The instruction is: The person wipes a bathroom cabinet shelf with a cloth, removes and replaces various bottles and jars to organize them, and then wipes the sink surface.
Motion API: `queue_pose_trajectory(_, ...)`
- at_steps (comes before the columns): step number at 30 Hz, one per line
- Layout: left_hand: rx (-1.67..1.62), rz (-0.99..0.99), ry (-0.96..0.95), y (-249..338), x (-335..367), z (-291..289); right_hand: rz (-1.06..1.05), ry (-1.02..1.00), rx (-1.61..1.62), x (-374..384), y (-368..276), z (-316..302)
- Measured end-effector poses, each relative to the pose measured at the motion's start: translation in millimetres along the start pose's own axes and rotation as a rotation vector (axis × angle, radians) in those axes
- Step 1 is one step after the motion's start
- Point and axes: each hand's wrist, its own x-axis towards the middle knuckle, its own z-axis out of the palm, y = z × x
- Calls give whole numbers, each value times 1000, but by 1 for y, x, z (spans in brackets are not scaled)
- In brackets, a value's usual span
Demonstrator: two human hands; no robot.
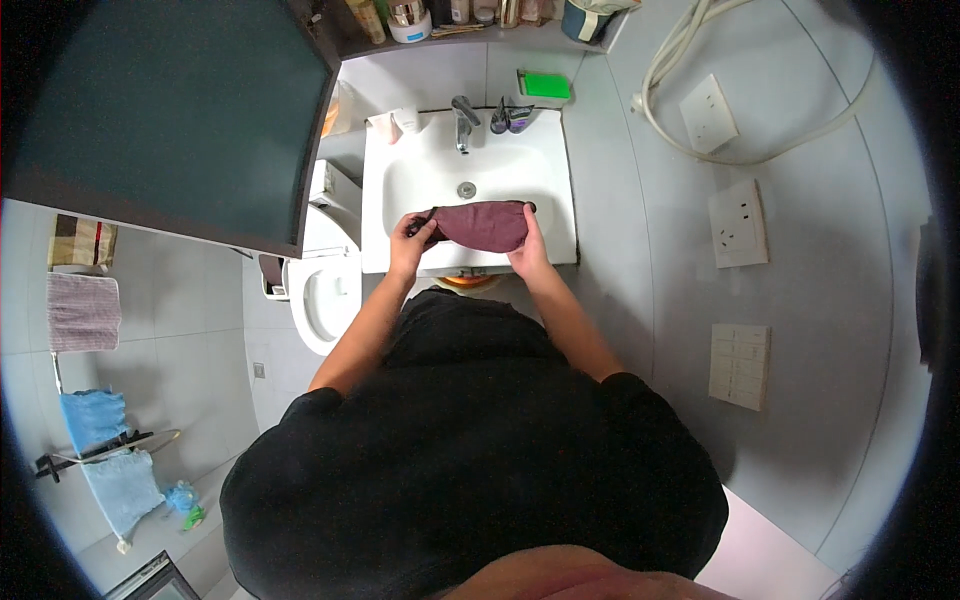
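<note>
Holding a dark maroon cloth over the white washbasin, the person grips it at both ends. The left hand pinches its left tip with closed fingers; the right hand curls shut around its right edge. The cloth spans between them, just above the basin. Beyond the hands the tap shows no running water, so any washing looks unstarted.

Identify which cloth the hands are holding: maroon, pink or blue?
The maroon cloth, held over the sink by both hands; pink towel and blue towels hang far left.
</note>
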Motion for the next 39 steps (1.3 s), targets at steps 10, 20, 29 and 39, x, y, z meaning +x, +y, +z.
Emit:
queue_pose_trajectory(10, -84, -15, -15, 31, 17, -12, 35, 90, 4, 17, 8, -18)
queue_pose_trajectory(20, -285, -88, -257, 41, 59, -20, -103, 288, -192, 86, -2, -40)
queue_pose_trajectory(29, -109, -172, -358, 12, 100, -8, -218, 380, -404, 92, -32, -18)
queue_pose_trajectory(39, 775, -32, -274, -124, 131, -49, 154, 143, -676, 141, -63, 56)
